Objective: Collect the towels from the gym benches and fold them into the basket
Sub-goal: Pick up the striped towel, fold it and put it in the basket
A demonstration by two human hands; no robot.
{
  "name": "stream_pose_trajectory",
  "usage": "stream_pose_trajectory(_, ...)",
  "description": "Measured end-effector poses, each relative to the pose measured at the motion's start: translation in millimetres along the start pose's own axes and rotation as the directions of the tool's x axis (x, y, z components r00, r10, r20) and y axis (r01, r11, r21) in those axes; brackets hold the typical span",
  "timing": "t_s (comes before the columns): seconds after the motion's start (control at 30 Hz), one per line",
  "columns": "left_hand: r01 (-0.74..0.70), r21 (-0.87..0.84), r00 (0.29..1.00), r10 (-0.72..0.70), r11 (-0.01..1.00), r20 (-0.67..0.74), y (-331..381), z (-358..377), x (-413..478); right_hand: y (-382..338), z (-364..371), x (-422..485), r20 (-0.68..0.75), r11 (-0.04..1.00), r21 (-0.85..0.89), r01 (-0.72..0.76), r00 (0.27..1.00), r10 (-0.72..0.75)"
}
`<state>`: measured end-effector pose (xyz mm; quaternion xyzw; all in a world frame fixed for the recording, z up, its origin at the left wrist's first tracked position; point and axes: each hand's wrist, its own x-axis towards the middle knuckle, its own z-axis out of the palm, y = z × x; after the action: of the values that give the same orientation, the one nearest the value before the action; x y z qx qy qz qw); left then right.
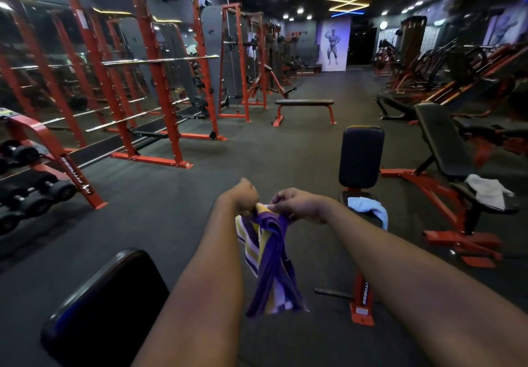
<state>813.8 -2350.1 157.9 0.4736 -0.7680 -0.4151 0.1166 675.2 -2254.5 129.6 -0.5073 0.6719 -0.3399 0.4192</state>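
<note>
Both hands are raised in front of the person, above the gym floor (pixel 177 212). The left hand (pixel 243 196) is closed in a fist on the top edge of a purple, yellow and white striped towel (pixel 270 261). The right hand (pixel 300 205) pinches the same top edge just beside it, fingers (pixel 281 196) curled narrow around the cloth. The striped towel hangs free below the two hands, bunched and twisted, touching no surface.

Step in hand (judged from the grip): the top edge is being sorted out so that the striped towel can be spread and folded. The fold itself is not yet made.

Two more towels remain to be collected. A light blue towel (pixel 368 208) lies on the seat surface of the upright seat (pixel 360 158) to the right of the hands, draped over the seat's right edge. A white towel (pixel 488 191) lies crumpled at the near end of the surface of the incline bench (pixel 440 138) farther right. The flat bench (pixel 304 103) farther down the room carries nothing visible.

The basket is not in view, so its position cannot be stated.

Next move, as a judgement: the hands should slide apart along the top edge to find the two corners, shake out the twist, then bring the corners together. Soft cloth will sag, so an even grip at both corners matters.
</note>
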Motion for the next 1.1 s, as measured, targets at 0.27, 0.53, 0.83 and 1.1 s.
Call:
stream_pose_trajectory(0.27, -0.054, -0.029, 0.975, 0.059, 0.998, 0.214, -11.9, -10.0, -0.2, -5.8, -0.2, 1.9, -0.139, 0.961, -0.263, 0.083, 0.983, -0.123)
stream_pose_trajectory(0.53, -0.341, 0.699, 0.926, 0.095, 0.628, 0.366, -44.1, 7.6, 33.0, 12.2, -45.3, -47.3, -0.333, 0.976, -0.066, 0.205, 0.918, -0.216)
stream_pose_trajectory(0.83, -0.618, 0.288, 0.779, 0.521, 0.731, 0.348, 15.5, 109.4, 9.8, 166.3, -105.2, -175.4, -0.836, 0.983, 0.084, -0.161, 0.525, 0.157)
stream_pose_trajectory(1.1, -0.681, 0.181, 0.723, 0.611, 0.71, 0.322, 96.5, 285.6, -56.1, 267.6, -158.0, -335.9, -0.903, 0.942, 0.176, -0.284, 0.334, 0.27)
